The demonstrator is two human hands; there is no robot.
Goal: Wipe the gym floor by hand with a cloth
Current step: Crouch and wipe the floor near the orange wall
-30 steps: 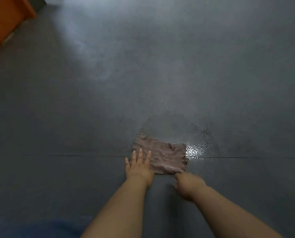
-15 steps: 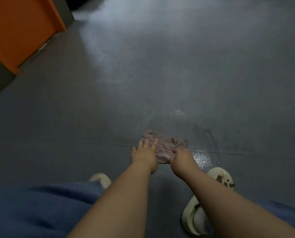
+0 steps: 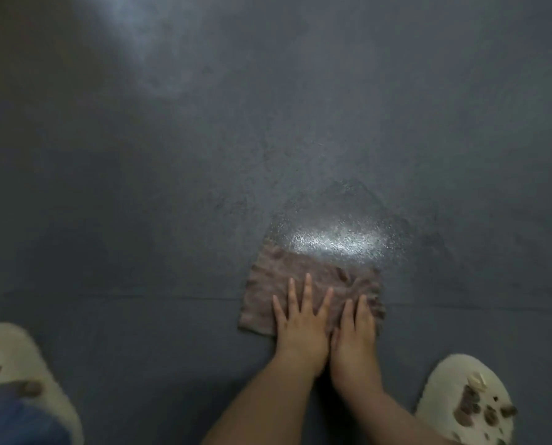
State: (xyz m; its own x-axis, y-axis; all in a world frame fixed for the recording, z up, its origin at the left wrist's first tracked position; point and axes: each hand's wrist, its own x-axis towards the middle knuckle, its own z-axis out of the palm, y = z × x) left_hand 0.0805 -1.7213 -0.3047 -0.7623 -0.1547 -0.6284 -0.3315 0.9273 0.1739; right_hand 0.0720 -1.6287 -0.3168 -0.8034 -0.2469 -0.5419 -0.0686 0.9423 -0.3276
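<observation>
A brownish-pink cloth (image 3: 281, 277) lies spread flat on the dark grey gym floor (image 3: 172, 187), across a thin floor seam. My left hand (image 3: 302, 322) presses on its near middle with fingers straight and spread. My right hand (image 3: 356, 329) lies beside it, touching it, fingers straight on the cloth's right part. Just beyond the cloth a wet patch (image 3: 335, 239) glistens under a light reflection.
My two cream slippers stand on the floor either side of my arms, one at the lower left (image 3: 17, 374) and one at the lower right (image 3: 467, 403). A blue trouser leg (image 3: 17, 422) shows at the bottom left. Bare grey floor stretches ahead.
The view tilted down; the orange wall left the frame. The cloth, bunched half a second ago, now lies spread flat. My right hand went from curled at its edge to flat on it.
</observation>
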